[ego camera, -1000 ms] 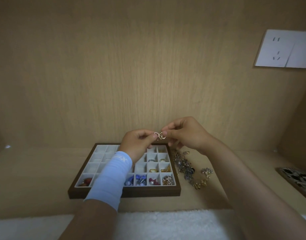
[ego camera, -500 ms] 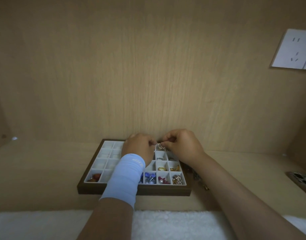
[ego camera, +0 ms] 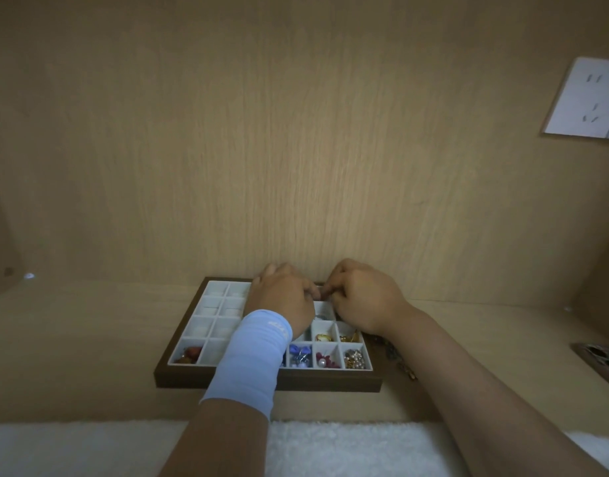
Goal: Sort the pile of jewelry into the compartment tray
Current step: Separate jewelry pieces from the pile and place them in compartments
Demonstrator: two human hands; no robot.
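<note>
A wood-framed tray [ego camera: 330,382] with white compartments lies on the wooden shelf. Its front row holds red beads [ego camera: 189,354], blue pieces [ego camera: 299,352], red and pearl pieces [ego camera: 325,361] and a gold cluster [ego camera: 354,359]. My left hand [ego camera: 282,301], with a light blue sleeve on the wrist, and my right hand [ego camera: 361,297] meet fingertip to fingertip over the tray's back right compartments. Together they pinch a small silver piece, almost hidden between the fingers. The jewelry pile [ego camera: 396,354] lies right of the tray, mostly hidden under my right forearm.
A wooden back wall rises right behind the tray. White fluffy cloth [ego camera: 330,445] covers the front edge. A dark patterned object [ego camera: 602,359] lies at the far right. A white wall socket [ego camera: 589,101] sits high on the right.
Both hands have come down from above the tray to its back right compartments, still pinching the small silver piece. The camera has shifted, so the tray sits further right in view.
</note>
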